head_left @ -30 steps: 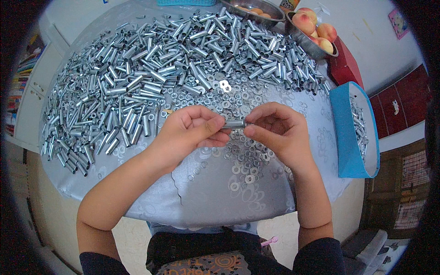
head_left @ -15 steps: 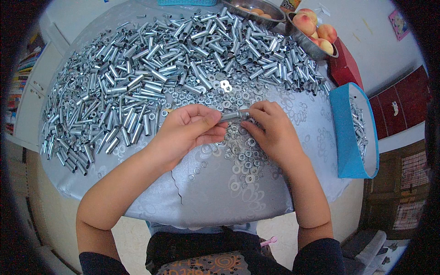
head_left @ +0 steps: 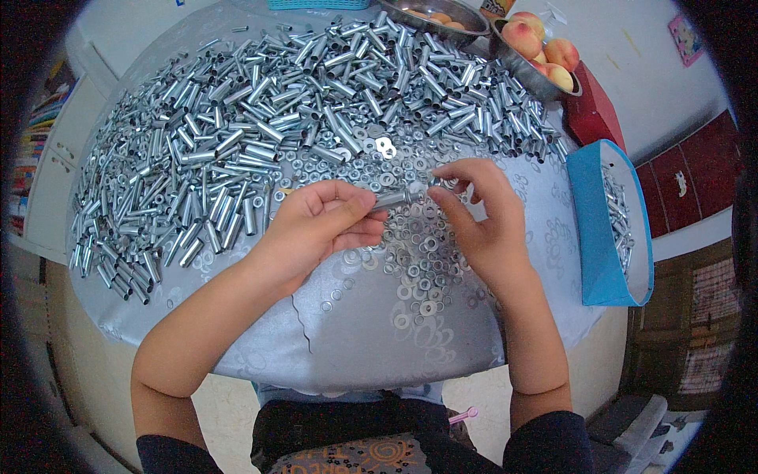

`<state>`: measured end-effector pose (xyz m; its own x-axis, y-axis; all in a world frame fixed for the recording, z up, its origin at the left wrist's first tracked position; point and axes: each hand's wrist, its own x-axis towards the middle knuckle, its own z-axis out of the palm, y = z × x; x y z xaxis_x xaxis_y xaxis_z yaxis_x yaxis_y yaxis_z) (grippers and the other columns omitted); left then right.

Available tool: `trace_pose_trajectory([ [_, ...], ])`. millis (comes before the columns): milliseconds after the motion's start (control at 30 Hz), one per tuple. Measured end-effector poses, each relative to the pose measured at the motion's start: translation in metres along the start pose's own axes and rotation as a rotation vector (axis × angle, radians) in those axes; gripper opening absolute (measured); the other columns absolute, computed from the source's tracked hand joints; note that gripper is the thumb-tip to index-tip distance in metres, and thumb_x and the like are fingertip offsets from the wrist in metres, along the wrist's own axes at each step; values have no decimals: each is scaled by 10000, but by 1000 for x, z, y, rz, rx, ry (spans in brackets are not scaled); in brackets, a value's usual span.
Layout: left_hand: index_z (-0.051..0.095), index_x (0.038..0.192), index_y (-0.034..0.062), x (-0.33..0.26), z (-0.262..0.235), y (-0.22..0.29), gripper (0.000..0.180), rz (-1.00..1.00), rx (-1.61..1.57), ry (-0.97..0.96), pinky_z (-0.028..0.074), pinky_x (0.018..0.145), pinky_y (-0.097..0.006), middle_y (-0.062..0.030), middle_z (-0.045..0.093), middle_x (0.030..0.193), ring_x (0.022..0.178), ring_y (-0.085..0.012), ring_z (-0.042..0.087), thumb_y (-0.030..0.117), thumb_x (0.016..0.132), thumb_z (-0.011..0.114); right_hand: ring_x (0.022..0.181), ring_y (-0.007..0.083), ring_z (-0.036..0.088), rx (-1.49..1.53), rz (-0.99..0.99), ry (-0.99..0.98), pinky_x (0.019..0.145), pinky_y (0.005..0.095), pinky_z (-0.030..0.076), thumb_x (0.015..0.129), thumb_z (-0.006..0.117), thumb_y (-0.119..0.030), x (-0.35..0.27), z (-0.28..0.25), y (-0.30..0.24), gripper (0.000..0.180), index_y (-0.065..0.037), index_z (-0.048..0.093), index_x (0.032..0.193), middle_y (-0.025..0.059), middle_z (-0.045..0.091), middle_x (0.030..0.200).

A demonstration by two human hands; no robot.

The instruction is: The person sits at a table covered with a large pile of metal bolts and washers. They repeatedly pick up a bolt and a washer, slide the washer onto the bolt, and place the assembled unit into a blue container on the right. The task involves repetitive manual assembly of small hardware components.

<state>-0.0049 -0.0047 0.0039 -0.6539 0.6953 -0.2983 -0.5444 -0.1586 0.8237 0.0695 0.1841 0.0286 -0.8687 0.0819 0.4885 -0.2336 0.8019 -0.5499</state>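
Note:
My left hand [head_left: 328,225] is closed round a silver expansion bolt [head_left: 391,201], a metal sleeve with a thinner end pointing right. Thumb and forefinger pinch the sleeve, and its left end is hidden in the fingers. At the bolt's right end, my right hand [head_left: 482,209] has thumb and forefinger bent round a small shiny metal piece, too small to name surely. Its other fingers are curled loosely. Beneath both hands lie loose washers [head_left: 427,307] and nuts [head_left: 309,178]. A large heap of metal sleeves [head_left: 272,129] spreads beyond them.
A blue fabric bin [head_left: 594,237] holding metal parts stands at the right table edge. Far right are a metal bowl [head_left: 505,54] of peaches [head_left: 522,37], another metal bowl [head_left: 474,33] and a red box [head_left: 596,110]. A dark thread [head_left: 301,324] lies on the grey tablecloth [head_left: 355,347].
My right thumb and forefinger have drawn back right from the bolt and spread a little, baring its end. My left hand keeps its grip and has barely shifted.

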Motion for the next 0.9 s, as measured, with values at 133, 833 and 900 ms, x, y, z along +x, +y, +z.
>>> trace_pose_trajectory([
  [133, 542, 933, -23, 1, 0, -1, 204, 9, -8, -4, 513, 739, -268, -135, 597, 904, 794, -166, 603, 164, 850, 546, 668, 158, 555, 140, 43, 17, 585, 254, 434, 706, 669, -72, -3, -2, -4, 216, -62, 593, 908, 67, 585, 815],
  [833, 524, 929, -54, -3, 3, -2, 144, 312, 192, 4, 521, 693, -258, -139, 610, 842, 741, -180, 621, 50, 833, 545, 733, 148, 571, 368, 58, -85, 639, 249, 454, 722, 647, -43, -4, -3, -7, 215, -53, 631, 936, 76, 603, 851],
  [900, 527, 918, -55, -6, 5, 0, 135, 371, 275, 43, 521, 679, -255, -135, 610, 835, 732, -182, 622, 39, 826, 552, 738, 152, 570, 396, 101, -111, 653, 251, 452, 734, 639, -48, -5, -2, -8, 208, -48, 627, 942, 78, 596, 838],
])
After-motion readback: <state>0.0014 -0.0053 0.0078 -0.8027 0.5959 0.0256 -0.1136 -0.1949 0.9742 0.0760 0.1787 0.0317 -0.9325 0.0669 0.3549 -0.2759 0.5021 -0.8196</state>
